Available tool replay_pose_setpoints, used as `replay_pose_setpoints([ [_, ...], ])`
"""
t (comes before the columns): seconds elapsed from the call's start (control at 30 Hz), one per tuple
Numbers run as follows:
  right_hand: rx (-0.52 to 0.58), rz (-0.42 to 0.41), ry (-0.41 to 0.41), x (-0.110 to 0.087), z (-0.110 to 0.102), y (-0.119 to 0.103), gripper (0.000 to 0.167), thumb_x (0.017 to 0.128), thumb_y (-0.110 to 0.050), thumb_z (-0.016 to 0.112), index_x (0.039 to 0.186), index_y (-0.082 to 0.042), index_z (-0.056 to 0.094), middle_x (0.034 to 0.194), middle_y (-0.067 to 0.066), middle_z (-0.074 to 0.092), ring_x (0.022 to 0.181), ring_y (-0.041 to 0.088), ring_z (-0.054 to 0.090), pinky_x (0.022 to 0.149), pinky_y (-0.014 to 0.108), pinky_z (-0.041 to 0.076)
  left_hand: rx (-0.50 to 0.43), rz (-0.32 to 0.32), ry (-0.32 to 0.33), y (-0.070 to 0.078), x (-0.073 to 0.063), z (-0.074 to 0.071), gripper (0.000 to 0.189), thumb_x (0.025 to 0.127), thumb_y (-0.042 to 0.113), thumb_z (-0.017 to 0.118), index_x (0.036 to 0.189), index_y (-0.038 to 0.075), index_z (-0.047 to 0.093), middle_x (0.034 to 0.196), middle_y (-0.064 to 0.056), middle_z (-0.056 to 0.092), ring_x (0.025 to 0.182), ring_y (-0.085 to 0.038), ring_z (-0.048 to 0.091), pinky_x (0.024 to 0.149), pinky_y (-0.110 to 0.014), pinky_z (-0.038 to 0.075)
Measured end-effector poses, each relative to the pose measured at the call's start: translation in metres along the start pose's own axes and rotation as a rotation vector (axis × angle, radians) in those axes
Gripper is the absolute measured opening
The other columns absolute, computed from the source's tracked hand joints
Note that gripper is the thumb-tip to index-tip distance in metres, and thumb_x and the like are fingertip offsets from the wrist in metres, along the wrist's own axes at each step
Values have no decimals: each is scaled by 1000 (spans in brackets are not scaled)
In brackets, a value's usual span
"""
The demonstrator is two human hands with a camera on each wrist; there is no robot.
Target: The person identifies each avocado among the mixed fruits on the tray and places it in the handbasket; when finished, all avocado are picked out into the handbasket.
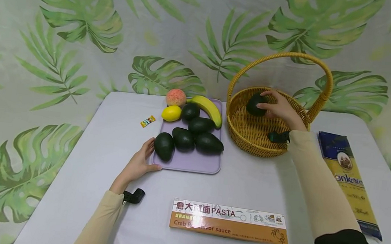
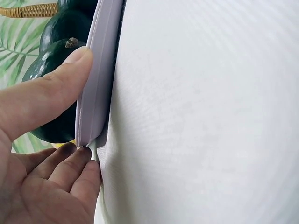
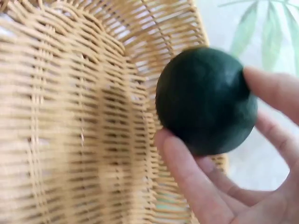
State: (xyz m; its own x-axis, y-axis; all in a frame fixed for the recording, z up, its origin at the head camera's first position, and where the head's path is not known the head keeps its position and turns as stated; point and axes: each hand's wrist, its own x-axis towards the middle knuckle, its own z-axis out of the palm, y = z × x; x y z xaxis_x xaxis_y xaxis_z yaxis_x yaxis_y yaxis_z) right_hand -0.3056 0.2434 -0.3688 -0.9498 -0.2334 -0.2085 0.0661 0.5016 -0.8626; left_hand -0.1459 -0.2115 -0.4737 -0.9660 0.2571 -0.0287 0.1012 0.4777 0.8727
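Observation:
My right hand [image 1: 280, 106] grips a dark green avocado [image 1: 255, 104] between thumb and fingers, inside the rim of the wicker basket [image 1: 240, 132]. In the right wrist view the avocado [image 3: 205, 100] shows its rounded end, with the woven basket wall [image 3: 98, 121] beside it. My left hand [image 1: 139, 163] lies at the front left corner of a lilac tray [image 1: 191, 165]. Its thumb [image 2: 60, 86] rests along the tray's rim, while the fingers touch the left side with their tips. Several avocados [image 1: 208, 143] lie on that tray; the front left one [image 1: 164, 146] is closest to the left hand.
A peach [image 1: 176, 97], a lemon [image 1: 171, 113] and a banana [image 1: 208, 108] sit at the tray's back. Left of it lies a small wrapped candy [image 1: 147, 121]. A pasta box [image 1: 230, 222] lies in front, and a blue-and-gold packet [image 1: 348, 184] at right. The basket's tall handle [image 1: 286, 56] arches over it.

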Motion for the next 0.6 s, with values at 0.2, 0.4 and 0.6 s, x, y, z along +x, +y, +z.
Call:
replay_pose_setpoints([
  [0.2, 80, 74, 53, 3, 19, -6, 52, 99, -16, 52, 145, -3, 31, 150, 26, 20, 79, 20, 67, 80, 38, 54, 1, 6, 1, 1, -1, 0, 100, 75, 3, 81, 149, -5, 14, 151, -28, 24, 136, -39, 28, 111, -47, 23],
  [0.4, 89, 120, 0, 1, 27, -12, 51, 100, -11, 46, 147, 0, 30, 145, 29, 29, 94, 24, 65, 92, 44, 48, -8, -1, 5, 1, -1, 0, 100, 75, 3, 81, 149, -4, 15, 150, -27, 25, 137, -38, 29, 111, -46, 22],
  [0.6, 81, 90, -65, -3, 24, -14, 51, 101, -13, 45, 147, 2, 27, 140, 31, 33, 96, 25, 63, 91, 42, 49, 10, -13, -2, 10, -3, 0, 98, 75, -2, 79, 148, -7, 13, 150, -30, 24, 136, -40, 28, 111, -47, 23],
])
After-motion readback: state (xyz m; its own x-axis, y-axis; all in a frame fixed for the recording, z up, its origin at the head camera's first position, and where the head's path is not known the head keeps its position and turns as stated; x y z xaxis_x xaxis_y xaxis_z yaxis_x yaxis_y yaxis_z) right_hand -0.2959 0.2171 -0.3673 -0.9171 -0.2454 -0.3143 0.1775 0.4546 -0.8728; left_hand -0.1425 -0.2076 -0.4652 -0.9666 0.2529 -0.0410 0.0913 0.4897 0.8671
